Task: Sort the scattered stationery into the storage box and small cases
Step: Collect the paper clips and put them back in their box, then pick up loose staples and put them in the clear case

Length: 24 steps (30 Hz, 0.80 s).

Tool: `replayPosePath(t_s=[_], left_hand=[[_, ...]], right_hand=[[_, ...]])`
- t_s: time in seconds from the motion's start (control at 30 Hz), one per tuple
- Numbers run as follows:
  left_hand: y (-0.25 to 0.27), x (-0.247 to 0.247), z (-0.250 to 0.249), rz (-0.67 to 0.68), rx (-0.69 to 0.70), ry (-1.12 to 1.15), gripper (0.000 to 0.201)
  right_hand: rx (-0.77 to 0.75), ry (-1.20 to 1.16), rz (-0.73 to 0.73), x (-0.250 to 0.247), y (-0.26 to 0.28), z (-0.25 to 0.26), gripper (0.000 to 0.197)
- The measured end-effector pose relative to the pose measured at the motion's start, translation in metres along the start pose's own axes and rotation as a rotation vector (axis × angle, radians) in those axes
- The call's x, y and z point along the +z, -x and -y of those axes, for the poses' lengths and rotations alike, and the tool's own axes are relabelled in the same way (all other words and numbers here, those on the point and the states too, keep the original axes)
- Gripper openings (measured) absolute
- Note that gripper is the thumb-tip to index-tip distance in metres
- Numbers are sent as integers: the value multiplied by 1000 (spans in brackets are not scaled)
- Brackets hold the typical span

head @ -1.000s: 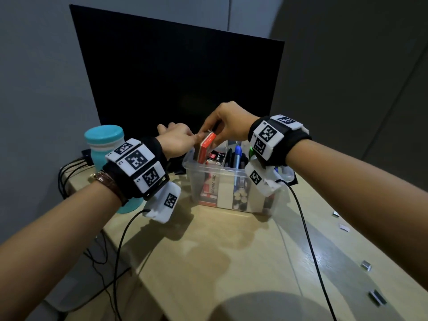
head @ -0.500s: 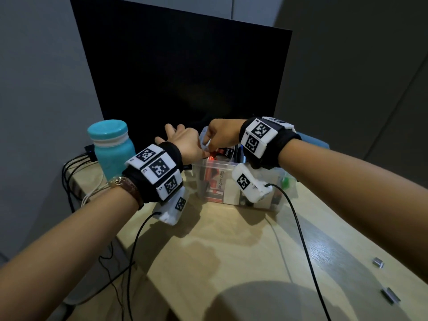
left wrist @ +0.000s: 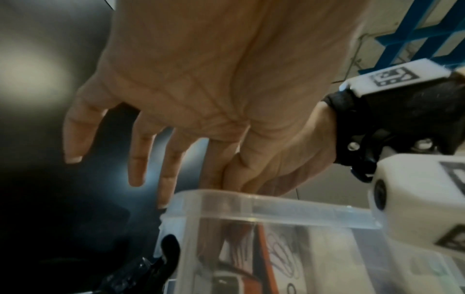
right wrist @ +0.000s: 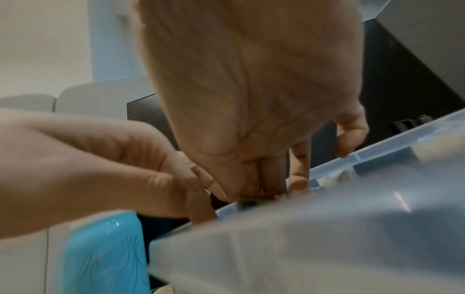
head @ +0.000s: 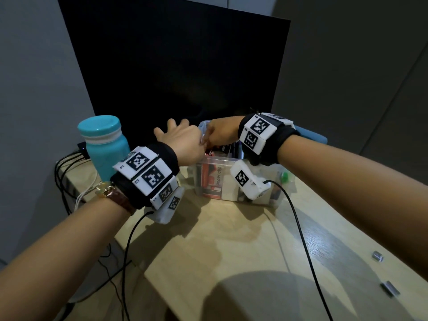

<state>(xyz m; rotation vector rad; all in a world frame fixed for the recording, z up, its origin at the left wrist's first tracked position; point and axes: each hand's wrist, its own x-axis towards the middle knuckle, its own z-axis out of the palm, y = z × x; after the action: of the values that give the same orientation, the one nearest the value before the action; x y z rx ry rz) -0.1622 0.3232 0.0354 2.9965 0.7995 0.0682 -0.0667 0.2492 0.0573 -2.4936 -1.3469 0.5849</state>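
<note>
Loose pieces: two small metal pieces (head: 390, 288) and (head: 377, 256) lying on the near right of the desk (head: 231, 251), well apart from the box; not yet sorted.
Storage box: clear storage box (head: 222, 179) farther back on the desk, already holding an orange-and-white paper clip case (head: 212, 179), pens and other small cases; most of the sorting judged done.
Left hand: left hand (head: 183, 141) over the box's left rim, fingers straight and spread, grip open, nothing held.
Right hand: right hand (head: 222, 133) reaching down into the box, fingertips bunched; grip unclear, anything pinched hidden.
Beyond: teal bottle (head: 104, 147) left of the box; dark monitor (head: 180, 66) behind.
</note>
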Motion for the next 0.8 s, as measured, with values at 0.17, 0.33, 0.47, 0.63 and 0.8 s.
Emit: replayPosePath(t_s=[0.17,0.33,0.47,0.63,0.8], left_hand=[[3,0,3,74,45,-47,22],[3,-3,0,120,21,-71,22],[4,-6,-7,137,-10,-54,30],[7,-18,-34,-29,31,13,29],[10,-44,-100,-135,308,175,33]], right_hand=[[39,113,-152,-10,6,-8,34],[74,134,-190,-2,15,-10,40],[56,72,-250,2,22,-11,44],[88,-50,-424,-16,60,-39,40],[250,-19,-623,-55,142,-78,29]])
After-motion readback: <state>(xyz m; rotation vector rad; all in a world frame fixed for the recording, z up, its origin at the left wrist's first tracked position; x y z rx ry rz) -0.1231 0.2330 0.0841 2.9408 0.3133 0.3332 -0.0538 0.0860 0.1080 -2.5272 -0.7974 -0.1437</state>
